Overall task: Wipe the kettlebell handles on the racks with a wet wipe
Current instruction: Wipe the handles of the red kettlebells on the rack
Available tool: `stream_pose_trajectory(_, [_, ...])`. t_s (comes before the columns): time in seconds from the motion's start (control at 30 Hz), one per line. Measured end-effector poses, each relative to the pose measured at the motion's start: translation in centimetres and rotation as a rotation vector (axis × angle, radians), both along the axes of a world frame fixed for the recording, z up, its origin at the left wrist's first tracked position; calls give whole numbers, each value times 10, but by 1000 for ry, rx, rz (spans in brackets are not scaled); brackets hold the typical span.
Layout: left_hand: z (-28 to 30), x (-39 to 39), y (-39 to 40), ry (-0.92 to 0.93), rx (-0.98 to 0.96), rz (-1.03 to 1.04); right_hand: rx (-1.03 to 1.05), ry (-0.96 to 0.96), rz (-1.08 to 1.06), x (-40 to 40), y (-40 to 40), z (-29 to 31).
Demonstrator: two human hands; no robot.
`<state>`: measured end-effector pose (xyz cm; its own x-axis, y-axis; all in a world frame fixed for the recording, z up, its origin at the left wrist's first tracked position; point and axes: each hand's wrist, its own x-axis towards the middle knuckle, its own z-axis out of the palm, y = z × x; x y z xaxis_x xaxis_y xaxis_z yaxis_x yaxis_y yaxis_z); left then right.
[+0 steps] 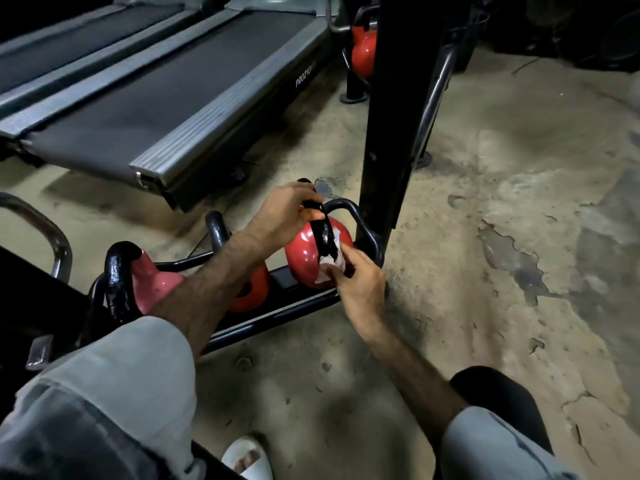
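Beside the rack post [398, 109], the left hand [282, 216] grips a red kettlebell's [301, 254] black handle [323, 233]; the right hand [360, 285] pinches a wet wipe [330, 265] against it.

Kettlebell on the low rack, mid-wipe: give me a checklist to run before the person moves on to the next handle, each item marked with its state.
1. Left hand steadies the red kettlebell by the top of its black handle: ok.
2. Right hand pinches the wet wipe against the handle's lower leg: ok.
3. Whole handle wiped: cannot tell; the top is under the left hand.
4. Kettlebell seated on the rack rail: ok.
5. Next kettlebell handle reachable and uncovered: ok.
6. Wipe still damp: cannot tell.
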<state>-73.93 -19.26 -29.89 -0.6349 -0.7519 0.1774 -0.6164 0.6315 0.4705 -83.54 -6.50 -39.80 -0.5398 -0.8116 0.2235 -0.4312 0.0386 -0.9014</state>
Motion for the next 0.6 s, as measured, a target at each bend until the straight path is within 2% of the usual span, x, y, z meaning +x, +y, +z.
stream_pose_trajectory(0.13, [2,0,-1,15,33,12,60,-137,21,0,-11,21])
stream_pose_trajectory(0.3, [0,1,-4,53,77,31,15,-318,-51,-3,-9,-3])
stream_pose_trajectory(0.6, [-3,1,-6,128,128,53,-35,-255,-69,4,-16,5])
